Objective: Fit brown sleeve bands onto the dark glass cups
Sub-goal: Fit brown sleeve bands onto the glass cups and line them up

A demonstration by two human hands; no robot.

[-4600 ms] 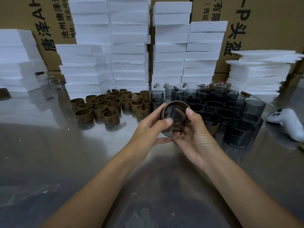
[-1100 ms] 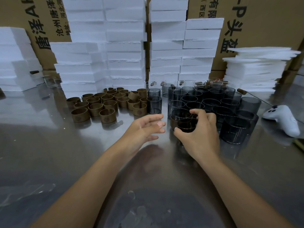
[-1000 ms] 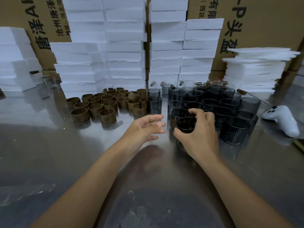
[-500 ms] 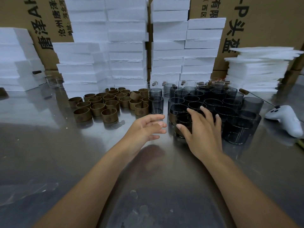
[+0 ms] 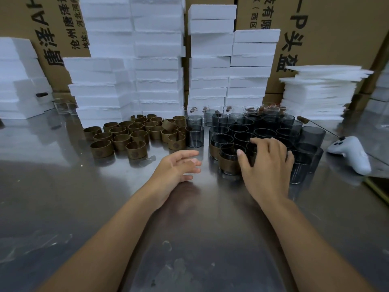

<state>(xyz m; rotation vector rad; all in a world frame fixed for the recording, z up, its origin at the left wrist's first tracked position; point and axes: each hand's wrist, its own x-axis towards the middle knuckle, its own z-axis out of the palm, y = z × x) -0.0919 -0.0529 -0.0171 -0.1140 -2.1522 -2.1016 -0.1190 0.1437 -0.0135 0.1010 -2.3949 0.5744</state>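
Steel table (image 5: 63, 197) was shiny and reflective. White foam blocks (image 5: 157, 66) sat stacked at the back. Smoky glass cups (image 5: 259, 129) stood upright, mouths up, nothing visible inside; two front cups (image 5: 228, 163) wore bands. Loose brown bands (image 5: 134, 135) stood on edge, left. My right hand (image 5: 267, 165) hovered over the cups, fingers spread, holding nothing. My left hand (image 5: 179, 167) was loosely open, holding nothing.

sleeve bands (image 5: 134, 133) left, glass cups (image 5: 263, 128) right
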